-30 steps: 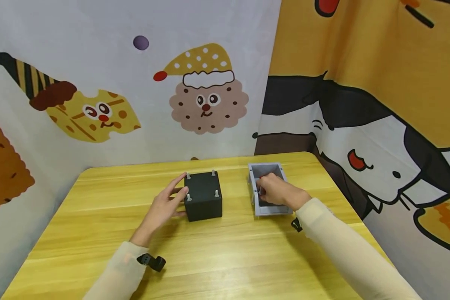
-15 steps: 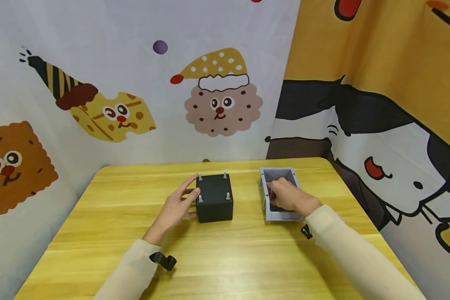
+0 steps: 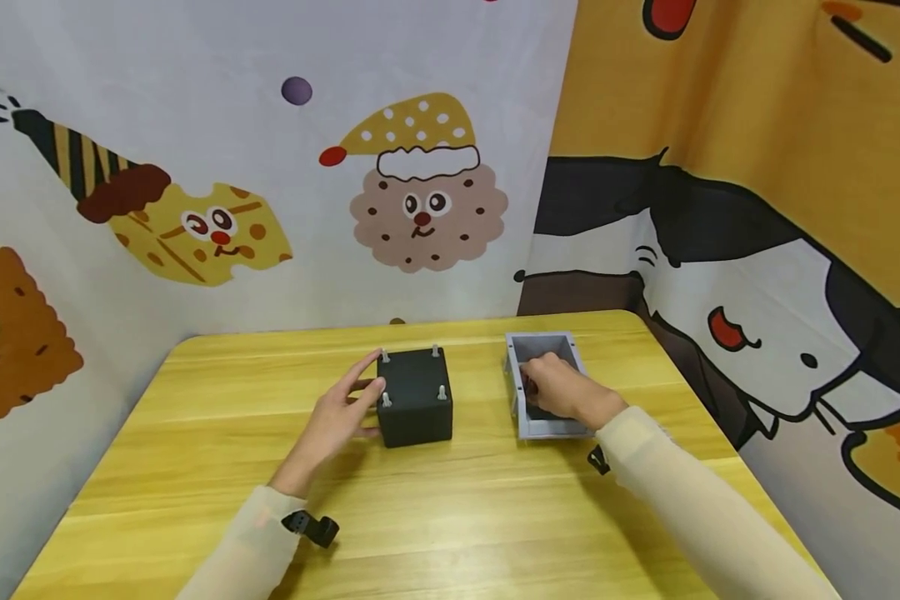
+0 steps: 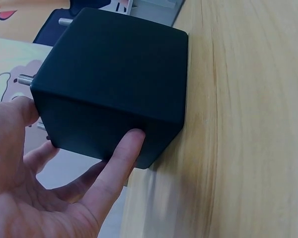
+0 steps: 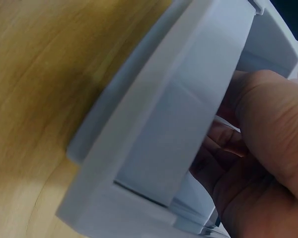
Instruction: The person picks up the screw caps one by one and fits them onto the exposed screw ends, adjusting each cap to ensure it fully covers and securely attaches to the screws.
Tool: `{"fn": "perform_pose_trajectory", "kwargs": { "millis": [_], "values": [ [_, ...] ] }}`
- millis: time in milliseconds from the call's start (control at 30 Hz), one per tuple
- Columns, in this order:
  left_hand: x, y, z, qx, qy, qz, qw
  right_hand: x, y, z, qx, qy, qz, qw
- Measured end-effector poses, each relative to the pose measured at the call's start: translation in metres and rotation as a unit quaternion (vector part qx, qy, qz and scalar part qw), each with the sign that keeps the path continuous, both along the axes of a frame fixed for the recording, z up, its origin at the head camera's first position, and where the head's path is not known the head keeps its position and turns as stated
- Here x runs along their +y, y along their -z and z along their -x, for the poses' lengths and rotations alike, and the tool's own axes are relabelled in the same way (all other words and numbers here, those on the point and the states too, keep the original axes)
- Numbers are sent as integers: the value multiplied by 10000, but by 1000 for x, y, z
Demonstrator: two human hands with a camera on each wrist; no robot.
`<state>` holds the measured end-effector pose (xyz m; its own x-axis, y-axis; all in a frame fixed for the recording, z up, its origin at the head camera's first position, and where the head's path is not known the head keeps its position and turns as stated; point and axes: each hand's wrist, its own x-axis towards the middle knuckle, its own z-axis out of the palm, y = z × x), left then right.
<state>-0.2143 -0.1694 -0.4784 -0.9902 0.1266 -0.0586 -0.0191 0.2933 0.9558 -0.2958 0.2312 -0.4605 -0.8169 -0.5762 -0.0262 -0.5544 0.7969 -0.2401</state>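
Note:
A black block (image 3: 415, 377) stands on the table with a metal stud at each top corner. In the left wrist view one stud (image 4: 26, 79) shows screw threads. My left hand (image 3: 333, 417) is at the block's left side, fingers spread and mostly straight. Its fingertips touch the side and the thumb lies by the top edge. To the right is an open grey box (image 3: 557, 429). My right hand (image 3: 562, 388) reaches down inside it with bent fingers. The fingertips are mostly hidden by the box wall and hand, so anything between them cannot be made out.
The yellow wood-grain table (image 3: 420, 517) reaches back to a printed cloth (image 3: 217, 100). Bare wood separates the block from the grey box. A black strap (image 3: 311, 528) sits on the left wrist, another strap (image 3: 598, 459) on the right.
The head view swings right, then partly back. Both hands stay at their places, the right one shifting slightly inside the box. A small red spot by its fingers a second ago is out of sight.

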Motion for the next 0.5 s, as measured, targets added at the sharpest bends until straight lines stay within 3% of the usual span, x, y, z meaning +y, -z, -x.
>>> {"fn": "perform_pose_trajectory", "kwargs": {
  "millis": [500],
  "values": [
    [0,-3,-1,-3,72,-13,10000,-1,-3,-3,137,-94,103,9998]
  ]
}}
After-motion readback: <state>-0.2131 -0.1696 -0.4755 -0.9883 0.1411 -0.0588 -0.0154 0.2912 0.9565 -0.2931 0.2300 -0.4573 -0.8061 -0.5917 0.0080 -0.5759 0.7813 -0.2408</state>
